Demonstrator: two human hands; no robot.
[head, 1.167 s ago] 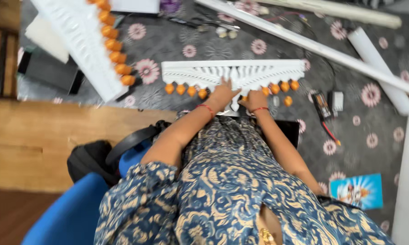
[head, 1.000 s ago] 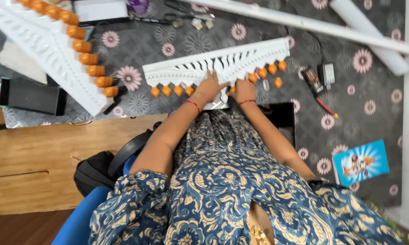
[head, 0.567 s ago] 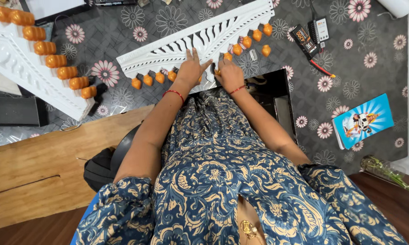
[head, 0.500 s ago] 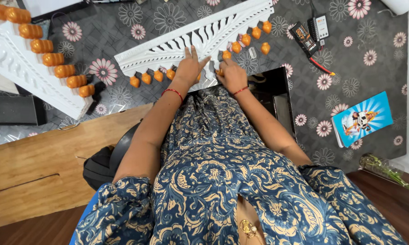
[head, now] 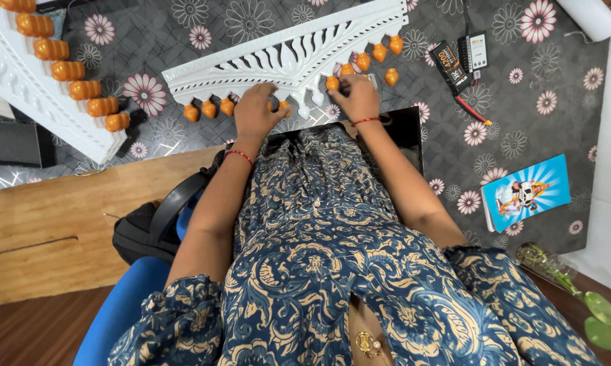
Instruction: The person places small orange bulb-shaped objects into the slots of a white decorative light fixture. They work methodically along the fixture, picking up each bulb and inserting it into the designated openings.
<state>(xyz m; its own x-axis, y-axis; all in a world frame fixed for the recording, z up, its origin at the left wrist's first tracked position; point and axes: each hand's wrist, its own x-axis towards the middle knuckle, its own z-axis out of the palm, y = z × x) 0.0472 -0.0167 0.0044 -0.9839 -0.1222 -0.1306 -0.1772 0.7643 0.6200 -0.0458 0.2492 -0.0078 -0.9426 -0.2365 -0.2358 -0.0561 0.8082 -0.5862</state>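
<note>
Two hands on white carved panel with orange beads (head: 285,57), grey flowered table (head: 522,102); left hand (head: 254,112) flat-open, right hand (head: 356,95) curled on orange bead (head: 332,83); view shifted nearer than before.

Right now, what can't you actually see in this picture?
Head view only:
- Fingertips of the left hand and right hand: curled under, hidden by the hands' backs.
- Second white carved panel: cut by the left edge.
- White roll: cut by the top edge.

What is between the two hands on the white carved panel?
In the head view, between the left hand and the right hand, the white carved panel shows unpainted white drops along its lower edge, with one orange drop by the right hand.
</note>
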